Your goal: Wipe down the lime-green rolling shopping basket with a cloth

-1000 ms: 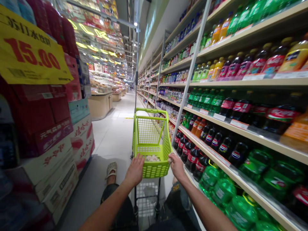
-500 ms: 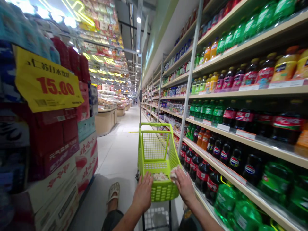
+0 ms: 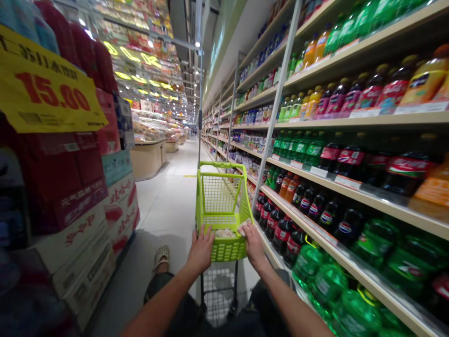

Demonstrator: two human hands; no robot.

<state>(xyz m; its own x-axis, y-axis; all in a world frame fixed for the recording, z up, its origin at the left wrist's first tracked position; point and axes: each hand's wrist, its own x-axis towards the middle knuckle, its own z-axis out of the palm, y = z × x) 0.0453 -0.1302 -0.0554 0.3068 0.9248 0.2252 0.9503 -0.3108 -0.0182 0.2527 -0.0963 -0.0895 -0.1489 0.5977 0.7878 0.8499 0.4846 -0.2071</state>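
Note:
A lime-green shopping cart (image 3: 219,196) stands in the aisle in front of me, its basket holding a pale wrapped item (image 3: 224,232). My left hand (image 3: 200,250) grips the near left rim of the basket. My right hand (image 3: 251,243) is closed on the near right rim, with a bit of white wrapping under its fingers. My sandalled foot (image 3: 162,257) shows on the floor to the left of the cart.
Long shelves (image 3: 351,187) of soda and juice bottles run along the right. On the left, stacked cartons (image 3: 87,220) carry a yellow price sign (image 3: 45,96) reading 15.00. The tiled aisle (image 3: 168,201) stretches ahead toward display counters (image 3: 147,157).
The view swung up and back down. Both hands shifted slightly inward on the basket's near rim, and the right hand now sits over the white wrapping. The cart stays ahead of me.

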